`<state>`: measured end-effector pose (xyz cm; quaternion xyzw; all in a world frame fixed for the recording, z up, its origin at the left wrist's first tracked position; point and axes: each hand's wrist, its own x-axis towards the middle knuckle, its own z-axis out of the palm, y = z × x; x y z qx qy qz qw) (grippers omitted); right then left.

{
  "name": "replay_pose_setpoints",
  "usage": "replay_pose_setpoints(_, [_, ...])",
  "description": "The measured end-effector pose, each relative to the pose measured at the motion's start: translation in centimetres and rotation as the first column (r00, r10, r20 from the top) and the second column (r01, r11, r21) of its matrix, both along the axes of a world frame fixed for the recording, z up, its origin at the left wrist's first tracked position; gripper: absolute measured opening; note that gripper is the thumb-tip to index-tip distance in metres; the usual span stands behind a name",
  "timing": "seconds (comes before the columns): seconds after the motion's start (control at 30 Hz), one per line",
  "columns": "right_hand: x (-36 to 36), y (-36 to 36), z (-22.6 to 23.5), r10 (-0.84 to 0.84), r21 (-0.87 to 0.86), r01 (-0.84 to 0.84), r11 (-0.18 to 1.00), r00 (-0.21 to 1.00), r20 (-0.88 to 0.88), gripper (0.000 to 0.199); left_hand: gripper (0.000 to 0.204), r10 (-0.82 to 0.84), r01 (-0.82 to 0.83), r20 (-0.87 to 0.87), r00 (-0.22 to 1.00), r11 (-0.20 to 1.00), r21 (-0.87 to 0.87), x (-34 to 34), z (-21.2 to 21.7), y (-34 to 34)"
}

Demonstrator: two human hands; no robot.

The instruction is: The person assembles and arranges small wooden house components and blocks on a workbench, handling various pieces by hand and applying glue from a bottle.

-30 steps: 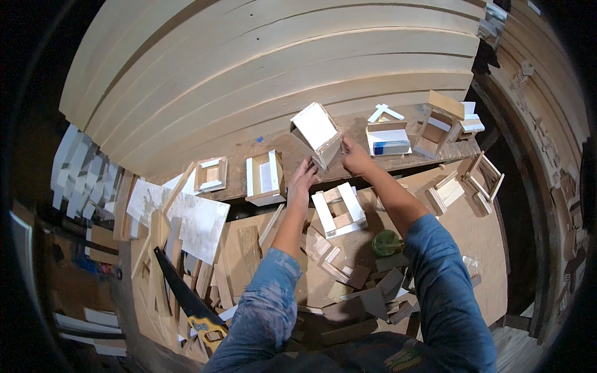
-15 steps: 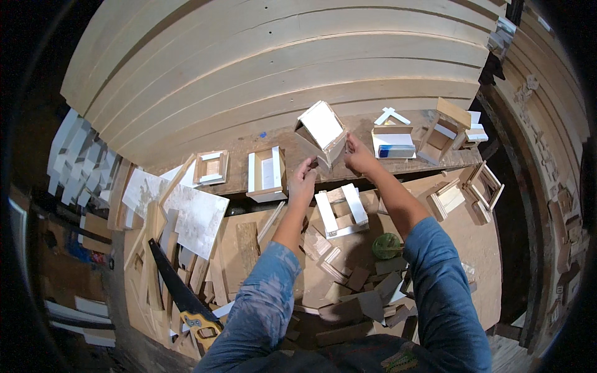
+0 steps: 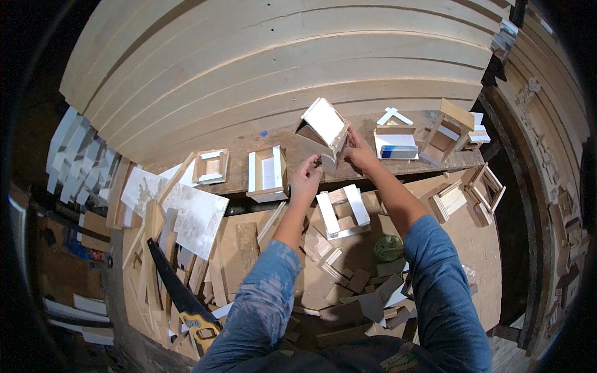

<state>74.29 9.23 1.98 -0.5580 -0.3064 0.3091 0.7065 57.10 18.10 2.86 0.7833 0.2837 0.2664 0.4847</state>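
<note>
A small wooden model house [image 3: 323, 127] with a white sloped roof is tilted between my hands above the bench's back ledge. My right hand [image 3: 359, 153] grips its lower right side, with fingers wrapped at the edge. My left hand [image 3: 306, 178] pinches at its lower front, by a small pale rounded piece [image 3: 329, 161]. Whether that piece is fixed to the house I cannot tell. Below my hands lies a white-and-wood open frame [image 3: 343, 212]. An open box [image 3: 268, 173] with white edges stands left of my left hand.
Along the ledge are a square wooden frame [image 3: 211, 166], a white-and-blue box [image 3: 396, 149] and an open-fronted little house [image 3: 444, 133]. A handsaw [image 3: 180, 292] lies among wood strips at left. A green round container [image 3: 388, 247] and several offcuts [image 3: 367, 304] are near my right forearm.
The house has shifted very slightly to the right and tilted a little. My left hand has moved slightly right, and the pale rounded piece by its fingers shows more clearly.
</note>
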Motion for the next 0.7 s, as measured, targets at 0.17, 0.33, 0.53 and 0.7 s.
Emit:
replay_pose_setpoints(0.17, [0.9,0.1,-1.2,0.021,0.027,-0.021,0.999,0.999,0.027,0.082,0.036,-0.051,0.068,0.144,0.988,0.991,-0.117,1.2,1.2,-0.5])
replay_pose_setpoints(0.33, [0.6,0.2,-0.9,0.037,-0.002,-0.037,0.999,0.998,0.046,0.083,0.044,0.015,-0.023,0.1,0.995,0.997,0.076,1.9,0.5,-0.4])
replay_pose_setpoints(0.53, [-0.6,-0.9,1.4,0.044,-0.007,-0.044,0.999,0.999,0.007,0.082,0.048,0.065,-0.074,0.044,0.997,0.965,0.251,2.3,1.4,-1.1])
replay_pose_setpoints(0.7, [-0.7,-1.0,1.8,0.04,-0.104,-0.037,0.994,0.999,0.031,0.082,0.048,0.081,-0.081,0.016,0.997,0.935,0.345,2.3,1.1,-0.5])
